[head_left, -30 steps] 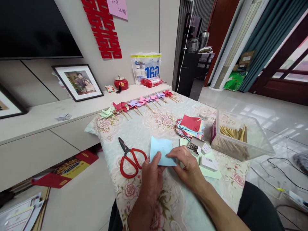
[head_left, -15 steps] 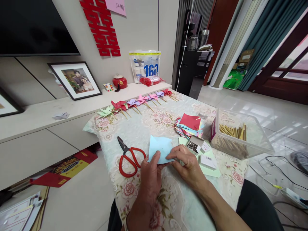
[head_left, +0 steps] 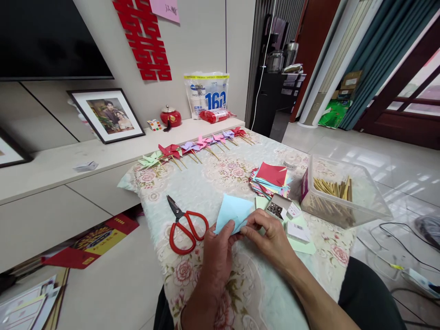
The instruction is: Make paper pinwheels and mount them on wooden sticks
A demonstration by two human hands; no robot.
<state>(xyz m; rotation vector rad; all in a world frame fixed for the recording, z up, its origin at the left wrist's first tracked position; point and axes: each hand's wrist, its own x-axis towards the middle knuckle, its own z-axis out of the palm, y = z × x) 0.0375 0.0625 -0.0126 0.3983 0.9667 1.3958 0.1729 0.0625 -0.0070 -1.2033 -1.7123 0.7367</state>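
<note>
Blue paper [head_left: 233, 211]: held just above the floral tablecloth [head_left: 206, 183] near the table's front edge, far corner tipped up, near edge folded over and caught between both hands.

Farthest left, lay red-handled scissors [head_left: 185, 229] with blades shut, just beside the left hand [head_left: 216, 256]. Seemed close enough to be knocked by a careless wrist and slid toward the table's left edge.

Left thumb and fingers closed on the sheet's near-left edge. Right hand [head_left: 271, 238] likewise pinched on the fold from the other side, fingertips almost meeting the left's. Judged a risk here: uneven pressure between the two pinches, and so a crooked crease or a small tear at the fold.

Just right of the right hand, stood a small open box of pins [head_left: 277, 208]. Looked easy to tip with a knuckle, scattering pins over the cloth.

Beyond that, sat a stack of coloured squares [head_left: 271, 178] and a clear tub of sticks [head_left: 340, 192], well apart from the hands. Judged safe from either.
</note>
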